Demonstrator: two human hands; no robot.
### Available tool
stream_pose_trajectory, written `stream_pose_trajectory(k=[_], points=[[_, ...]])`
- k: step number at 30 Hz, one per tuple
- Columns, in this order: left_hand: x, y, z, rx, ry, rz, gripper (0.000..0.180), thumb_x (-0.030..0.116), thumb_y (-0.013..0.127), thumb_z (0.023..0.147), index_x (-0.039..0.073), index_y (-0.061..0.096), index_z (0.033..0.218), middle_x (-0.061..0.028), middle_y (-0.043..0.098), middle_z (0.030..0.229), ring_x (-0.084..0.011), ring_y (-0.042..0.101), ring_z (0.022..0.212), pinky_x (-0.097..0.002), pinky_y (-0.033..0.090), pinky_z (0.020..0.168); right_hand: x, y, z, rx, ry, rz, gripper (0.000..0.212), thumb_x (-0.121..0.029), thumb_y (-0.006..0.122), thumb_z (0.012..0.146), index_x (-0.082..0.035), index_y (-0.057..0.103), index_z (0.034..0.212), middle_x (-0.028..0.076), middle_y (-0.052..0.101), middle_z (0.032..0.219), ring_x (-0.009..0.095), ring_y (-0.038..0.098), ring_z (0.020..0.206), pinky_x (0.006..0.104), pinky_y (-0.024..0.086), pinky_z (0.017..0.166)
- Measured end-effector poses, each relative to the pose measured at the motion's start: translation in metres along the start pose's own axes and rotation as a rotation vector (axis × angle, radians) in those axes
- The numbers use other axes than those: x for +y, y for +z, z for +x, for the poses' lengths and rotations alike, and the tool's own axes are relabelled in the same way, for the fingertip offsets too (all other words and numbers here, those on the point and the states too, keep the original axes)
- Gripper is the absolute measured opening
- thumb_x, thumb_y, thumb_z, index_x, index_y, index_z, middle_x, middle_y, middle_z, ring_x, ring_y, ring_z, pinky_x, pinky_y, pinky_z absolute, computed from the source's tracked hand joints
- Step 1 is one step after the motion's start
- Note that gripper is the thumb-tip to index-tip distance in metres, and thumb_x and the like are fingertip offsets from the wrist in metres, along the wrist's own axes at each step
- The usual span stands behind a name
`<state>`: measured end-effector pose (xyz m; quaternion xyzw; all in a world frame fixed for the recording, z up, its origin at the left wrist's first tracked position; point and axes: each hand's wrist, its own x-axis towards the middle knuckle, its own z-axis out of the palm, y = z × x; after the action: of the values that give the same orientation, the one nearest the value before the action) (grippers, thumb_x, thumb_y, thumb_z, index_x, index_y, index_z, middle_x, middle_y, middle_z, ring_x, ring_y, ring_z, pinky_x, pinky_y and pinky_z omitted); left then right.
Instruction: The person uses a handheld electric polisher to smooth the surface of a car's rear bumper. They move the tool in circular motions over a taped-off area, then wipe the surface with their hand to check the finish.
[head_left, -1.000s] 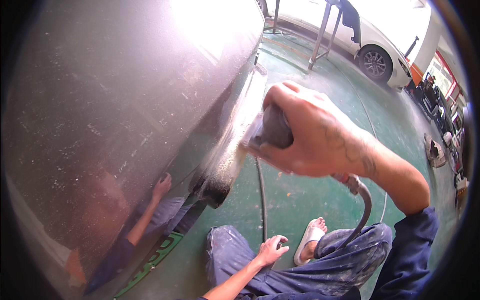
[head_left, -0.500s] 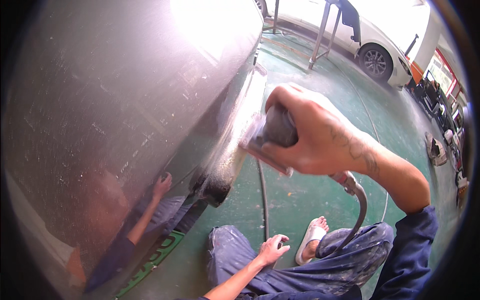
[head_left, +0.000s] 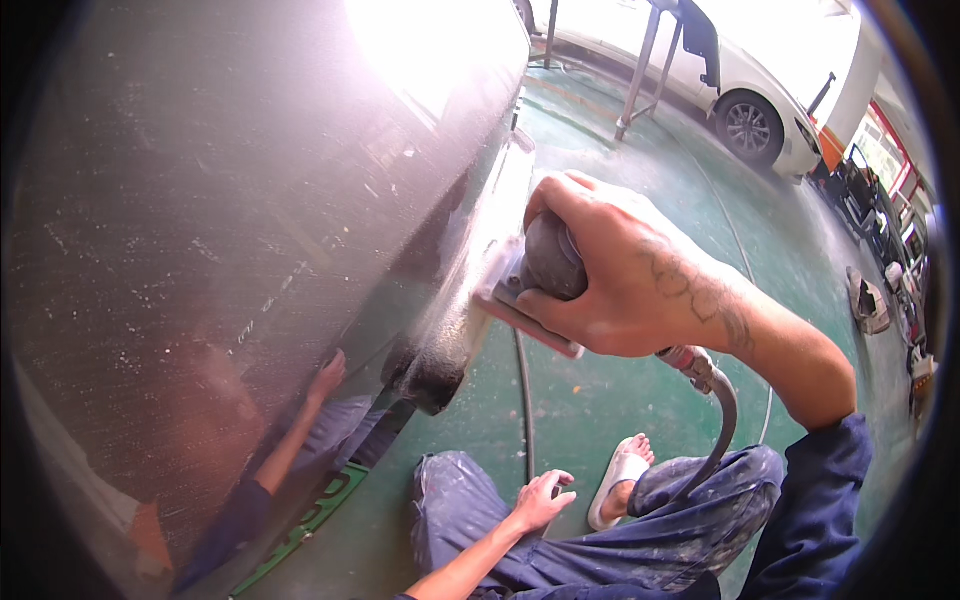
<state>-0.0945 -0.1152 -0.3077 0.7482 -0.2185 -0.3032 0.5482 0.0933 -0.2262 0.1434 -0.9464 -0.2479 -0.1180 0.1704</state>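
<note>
My right hand (head_left: 625, 275) is wrapped over the dark rounded body of an air sander (head_left: 555, 258). The sander's flat pad is tilted, its edge against the long sill (head_left: 465, 300) under a dark car door (head_left: 230, 180). Bare, whitish and dull metal patches show on the sill, and its near end is black. A grey air hose (head_left: 722, 410) hangs from a coupling behind my right hand and curves down over my leg. Lower down, my left hand (head_left: 543, 500) rests by my thigh, fingers loosely bent and apart, close to a thin dark hose (head_left: 525, 400).
Dusty green floor (head_left: 600, 400) lies beneath me, with my sandalled foot (head_left: 620, 480) on it. A metal stand (head_left: 640, 75) and a white car (head_left: 740, 60) are at the back. Dark parts (head_left: 880, 215) line the right side. A green strip (head_left: 310, 525) lies at lower left.
My right hand and the sander have shifted slightly left and down along the sill, and the sander looks less blurred. My left hand stays where it was.
</note>
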Motion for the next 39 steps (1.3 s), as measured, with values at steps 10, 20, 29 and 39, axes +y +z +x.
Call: stream_pose_trajectory(k=[10,20,29,39], points=[[-0.006,0.003,0.001,0.025,0.039,0.016,0.042,0.035,0.075,0.093,0.01,0.07,0.127,-0.006,0.073,0.12,-0.0205,0.067,0.097,-0.0366,0.055,0.09,-0.01,-0.002,0.001,-0.016,-0.007,0.002,0.057,-0.029,0.089,0.084,0.011,0.055,0.106,0.032,0.065,0.104,0.048,0.07,0.097,0.051,0.057,0.086],[-0.009,0.002,0.004,-0.027,-0.002,-0.007,0.044,0.04,0.074,0.095,0.013,0.068,0.128,-0.0088,0.073,0.126,-0.0299,0.068,0.119,-0.0437,0.053,0.103,-0.008,-0.002,0.001,-0.051,0.166,0.081,0.054,-0.032,0.088,0.087,0.009,0.057,0.106,0.029,0.066,0.1,0.044,0.07,0.092,0.0502,0.057,0.082],[-0.007,0.0,0.001,0.025,0.026,0.005,0.042,0.035,0.075,0.094,0.009,0.07,0.127,-0.0075,0.074,0.121,-0.023,0.068,0.099,-0.0368,0.055,0.091,0.045,0.013,-0.005,0.232,0.176,0.115,0.046,-0.025,0.083,0.082,0.001,0.061,0.113,0.02,0.07,0.09,0.036,0.071,0.084,0.0455,0.056,0.078],[-0.019,0.007,0.002,-0.038,-0.002,-0.008,0.042,0.038,0.074,0.095,0.013,0.069,0.129,-0.009,0.073,0.126,-0.0301,0.068,0.12,-0.0434,0.052,0.104,-0.032,0.027,-0.055,0.031,0.065,0.265,0.057,-0.019,0.091,0.079,-0.003,0.057,0.122,0.02,0.061,0.105,0.042,0.069,0.091,0.0477,0.058,0.076]])
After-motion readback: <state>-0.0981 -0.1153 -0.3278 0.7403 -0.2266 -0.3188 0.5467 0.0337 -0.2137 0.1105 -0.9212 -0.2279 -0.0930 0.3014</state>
